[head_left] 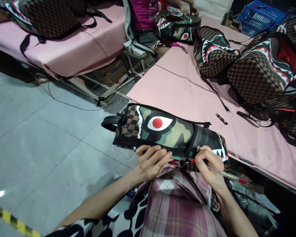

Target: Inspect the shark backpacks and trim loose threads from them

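A backpack (180, 131) lies on its side across my lap and the near edge of the pink table. Its side is camouflage with a red-and-white eye, and the handle end is brown checked. My left hand (151, 161) grips the near edge of the bag, fingers curled over the black trim. In my right hand (209, 164) is a clear-barrelled pen (228, 176) with red ends, its tip pointing left at the trim near my left fingertips. A thin greenish piece shows between the hands; what it is, I cannot make out.
Small thread snips (221, 118) lie on the pink table (172, 85). More checked backpacks (259, 72) are piled at the right. Across the table a person in a magenta top (144, 14) handles another backpack (179, 28). A blue crate (261, 16) stands behind.
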Demonstrator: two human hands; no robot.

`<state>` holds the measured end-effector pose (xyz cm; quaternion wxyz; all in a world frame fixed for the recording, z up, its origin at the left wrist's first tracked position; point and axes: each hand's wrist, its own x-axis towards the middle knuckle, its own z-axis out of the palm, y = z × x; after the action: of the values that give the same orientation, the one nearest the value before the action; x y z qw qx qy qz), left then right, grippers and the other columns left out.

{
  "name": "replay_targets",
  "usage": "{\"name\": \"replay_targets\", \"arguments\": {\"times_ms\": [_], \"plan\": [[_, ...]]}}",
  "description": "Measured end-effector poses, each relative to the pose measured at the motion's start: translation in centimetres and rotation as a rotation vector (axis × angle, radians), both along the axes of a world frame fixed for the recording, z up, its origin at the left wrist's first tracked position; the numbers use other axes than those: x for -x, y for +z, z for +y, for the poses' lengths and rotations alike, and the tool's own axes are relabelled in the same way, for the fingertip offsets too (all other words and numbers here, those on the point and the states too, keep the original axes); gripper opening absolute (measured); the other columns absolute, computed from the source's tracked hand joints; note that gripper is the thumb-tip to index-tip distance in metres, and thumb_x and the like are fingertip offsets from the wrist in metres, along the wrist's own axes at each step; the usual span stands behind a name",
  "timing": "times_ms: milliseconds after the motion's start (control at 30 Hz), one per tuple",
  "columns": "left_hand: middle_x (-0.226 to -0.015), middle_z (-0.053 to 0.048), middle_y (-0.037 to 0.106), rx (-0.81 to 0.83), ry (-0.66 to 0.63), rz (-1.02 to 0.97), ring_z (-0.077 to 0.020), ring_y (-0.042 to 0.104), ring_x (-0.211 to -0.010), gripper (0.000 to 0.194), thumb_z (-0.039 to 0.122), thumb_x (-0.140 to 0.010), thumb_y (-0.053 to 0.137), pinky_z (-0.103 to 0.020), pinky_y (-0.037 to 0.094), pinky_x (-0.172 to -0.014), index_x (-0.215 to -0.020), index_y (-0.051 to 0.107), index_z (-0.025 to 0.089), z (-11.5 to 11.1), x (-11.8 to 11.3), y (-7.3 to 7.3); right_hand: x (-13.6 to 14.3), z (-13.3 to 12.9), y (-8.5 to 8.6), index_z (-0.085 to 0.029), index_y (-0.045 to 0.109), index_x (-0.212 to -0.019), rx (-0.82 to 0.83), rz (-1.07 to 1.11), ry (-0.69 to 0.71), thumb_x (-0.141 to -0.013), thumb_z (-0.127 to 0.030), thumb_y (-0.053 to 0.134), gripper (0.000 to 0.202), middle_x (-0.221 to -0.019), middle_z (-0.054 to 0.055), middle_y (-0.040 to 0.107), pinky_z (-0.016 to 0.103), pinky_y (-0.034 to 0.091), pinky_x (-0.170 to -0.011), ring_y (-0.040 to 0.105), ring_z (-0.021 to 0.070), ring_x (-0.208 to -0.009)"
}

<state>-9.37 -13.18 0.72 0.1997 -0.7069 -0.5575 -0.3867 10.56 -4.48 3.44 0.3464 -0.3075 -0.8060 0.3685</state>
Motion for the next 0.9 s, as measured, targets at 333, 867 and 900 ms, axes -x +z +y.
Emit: {"name": "replay_targets", "arguments": {"times_ms": [333, 867, 900], "plan": [[-0.074, 0.007, 0.064, 0.039, 0.017, 0.033, -0.0103, 0.057, -0.071, 0.015, 0.02, -0.076, 0.065, -0.03, 0.032, -0.078, -0.09, 0.062, 0.025, -1.4, -0.8, 0.2, -0.4, -1.0, 0.1, -0.022, 0.045, -0.062, -0.029, -0.024, 0.028, -0.08, -0.016, 0.049, 0.02, -0.052, -0.006, 0.052, 0.038, 0.041, -0.079, 0.046, 0.0096, -0.047], [-0.066, 0.008, 0.064, -0.011, 0.037, -0.036, -0.0089, 0.057, -0.065, 0.012, 0.017, -0.074, 0.069, -0.031, 0.029, -0.071, -0.084, 0.064, 0.023, -2.3, -2.4, 0.0, -0.9, -1.7, 0.1, -0.021, 0.044, -0.063, -0.014, -0.078, 0.07, -0.079, -0.013, 0.051, 0.019, -0.054, -0.008, 0.052, 0.038, 0.039, -0.082, 0.046, 0.0082, -0.047], [-0.066, 0.008, 0.064, -0.011, 0.035, -0.042, -0.0088, 0.058, -0.065, 0.012, 0.017, -0.074, 0.068, -0.031, 0.029, -0.07, -0.083, 0.064, 0.023, -2.3, -2.4, 0.0, -0.9, -1.7, 0.1, -0.021, 0.044, -0.063, -0.019, -0.091, 0.069, -0.079, -0.014, 0.051, 0.019, -0.054, -0.008, 0.052, 0.038, 0.039, -0.082, 0.046, 0.0082, -0.047]]}}
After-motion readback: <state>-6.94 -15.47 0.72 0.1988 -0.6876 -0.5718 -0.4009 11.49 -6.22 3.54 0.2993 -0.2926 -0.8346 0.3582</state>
